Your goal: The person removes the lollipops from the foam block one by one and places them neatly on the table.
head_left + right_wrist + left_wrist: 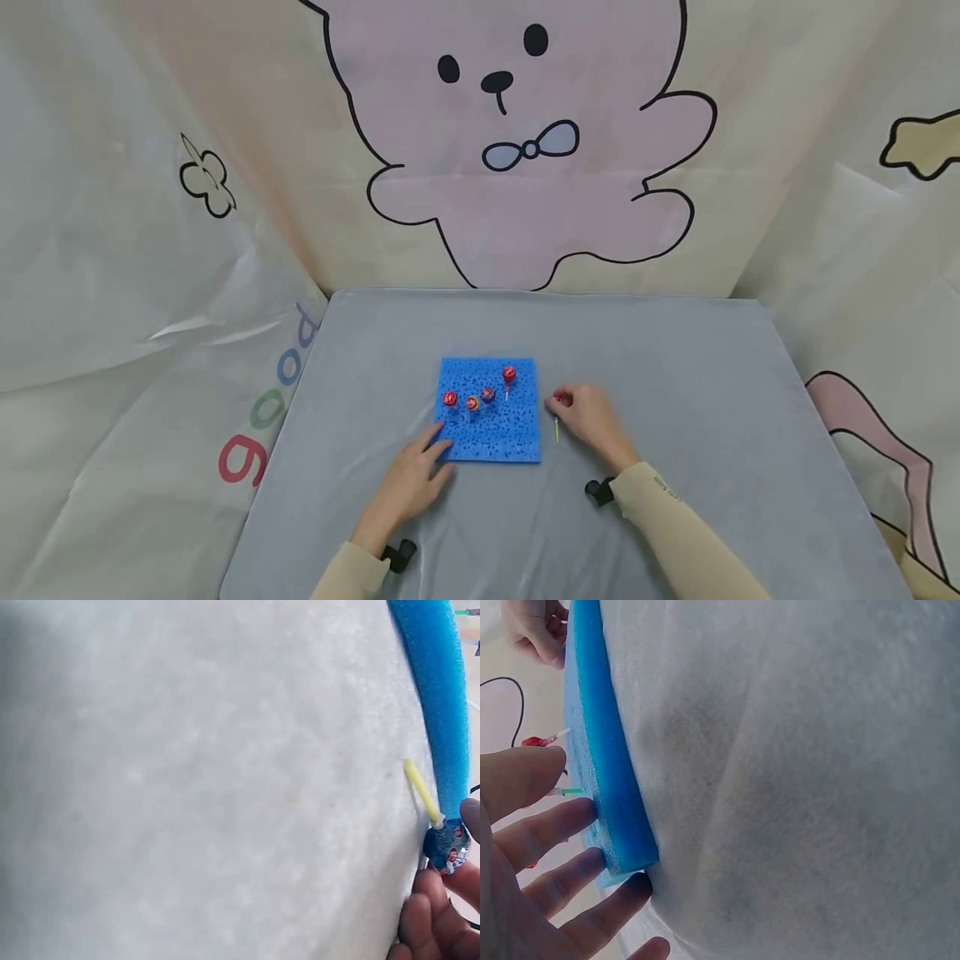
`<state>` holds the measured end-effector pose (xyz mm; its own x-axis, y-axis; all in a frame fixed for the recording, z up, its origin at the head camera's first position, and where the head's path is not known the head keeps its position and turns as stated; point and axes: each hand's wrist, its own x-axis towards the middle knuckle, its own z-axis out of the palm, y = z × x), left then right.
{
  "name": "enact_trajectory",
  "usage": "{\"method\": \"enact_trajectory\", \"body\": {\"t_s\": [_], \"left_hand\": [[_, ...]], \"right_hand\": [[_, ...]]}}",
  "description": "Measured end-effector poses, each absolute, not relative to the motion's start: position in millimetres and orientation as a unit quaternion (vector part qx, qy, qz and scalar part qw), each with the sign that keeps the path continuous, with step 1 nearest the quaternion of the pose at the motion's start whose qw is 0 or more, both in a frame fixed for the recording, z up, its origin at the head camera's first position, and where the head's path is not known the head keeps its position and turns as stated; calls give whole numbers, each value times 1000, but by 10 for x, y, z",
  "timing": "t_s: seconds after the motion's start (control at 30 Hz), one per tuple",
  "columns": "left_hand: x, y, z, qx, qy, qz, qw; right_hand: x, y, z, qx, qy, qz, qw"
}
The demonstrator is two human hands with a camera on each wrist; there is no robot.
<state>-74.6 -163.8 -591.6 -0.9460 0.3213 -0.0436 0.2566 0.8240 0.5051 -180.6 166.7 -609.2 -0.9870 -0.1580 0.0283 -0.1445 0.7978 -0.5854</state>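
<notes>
On the table lies a square blue foam block (pixel 491 442) with a pitted top. Several wrapped lollipops stand in it, among them a red one (pixel 509 372) toward the far right and another (pixel 450 398) on the left. My left hand (pixel 411 482) has its fingers spread and relaxed, fingertips at the block's near left corner and edge. Just right of the block, my right hand (pixel 592 415) pinches a lollipop (pixel 450 844) by its blue-wrapped head. Its yellow stick (pixel 421 789) points down toward the table in the head view.
A grey cloth covers the table (pixel 660 358). Behind it hangs a curtain (pixel 600 200) printed with a pink bear, and similar printed sheets close in both sides. Dark wrist cameras sit at both cuffs.
</notes>
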Motion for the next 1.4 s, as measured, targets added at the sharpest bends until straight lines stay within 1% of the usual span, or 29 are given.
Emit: {"method": "enact_trajectory", "body": {"t_s": [0.17,0.27,0.4,0.57,0.7,0.97,1.13,1.23,1.4], "left_hand": [[-572,-1702,-5956,130,956,251,84],[-555,-1706,-5966,128,954,259,76],[-597,-1686,-5965,133,954,262,64],[-607,-1691,-5952,135,953,268,46],[-580,-1711,-5944,134,953,269,39],[-503,-1704,-5982,135,955,256,66],[-512,-1672,-5999,131,955,256,75],[-565,-1655,-5996,133,954,261,66],[-675,-1636,-5956,143,952,268,44]], "right_hand": [[-1665,1493,-6106,-81,948,-308,-17],[-1680,1398,-6031,-98,939,-329,-33],[-1775,1290,-5939,-117,934,-336,-21],[-1888,1139,-5896,-152,934,-323,9],[-1892,1050,-5892,-176,930,-323,7],[-1771,1023,-5923,-168,920,-355,-1],[-1785,1019,-5950,-168,917,-362,-23],[-1834,1025,-5935,-172,914,-366,-36],[-1949,1045,-5877,-182,909,-371,-43]]}}
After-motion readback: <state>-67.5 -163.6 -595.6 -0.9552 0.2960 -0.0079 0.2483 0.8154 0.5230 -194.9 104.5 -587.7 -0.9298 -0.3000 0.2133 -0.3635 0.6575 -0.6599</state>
